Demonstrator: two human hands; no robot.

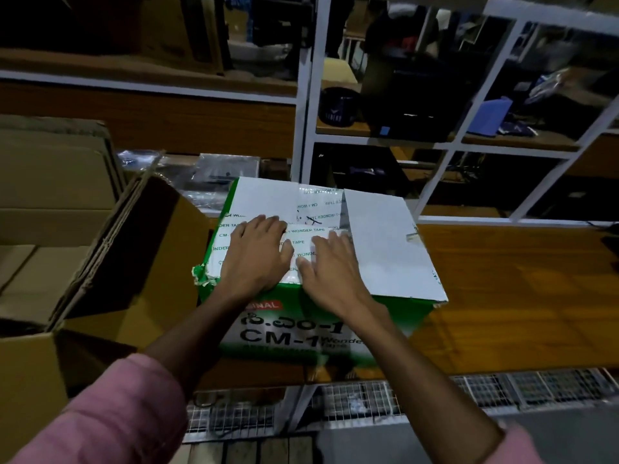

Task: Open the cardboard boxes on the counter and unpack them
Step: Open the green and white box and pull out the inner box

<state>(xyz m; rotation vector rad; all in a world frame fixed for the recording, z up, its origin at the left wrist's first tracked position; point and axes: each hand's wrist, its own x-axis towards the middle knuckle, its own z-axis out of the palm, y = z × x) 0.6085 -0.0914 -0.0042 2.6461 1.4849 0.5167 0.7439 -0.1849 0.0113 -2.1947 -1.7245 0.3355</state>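
Tabletop (519,296): wooden — carries the taped box (385,246).
Left hand (256,254), right hand (330,264): fingers flat, spread on tape — likely steadying, seeking its edge.

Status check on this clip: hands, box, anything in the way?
Left hand and right hand flat on green-and-white box, fingers at the taped seam. Flaps closed. Open brown carton close alongside, not blocking.

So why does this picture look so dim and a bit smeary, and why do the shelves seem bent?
Head view: the room is dim, and only the white top of the green box looks bright. Both hands, left and right, and the box's front print are slightly blurred. The wide-angle lens bows the white shelf frame near the edges.
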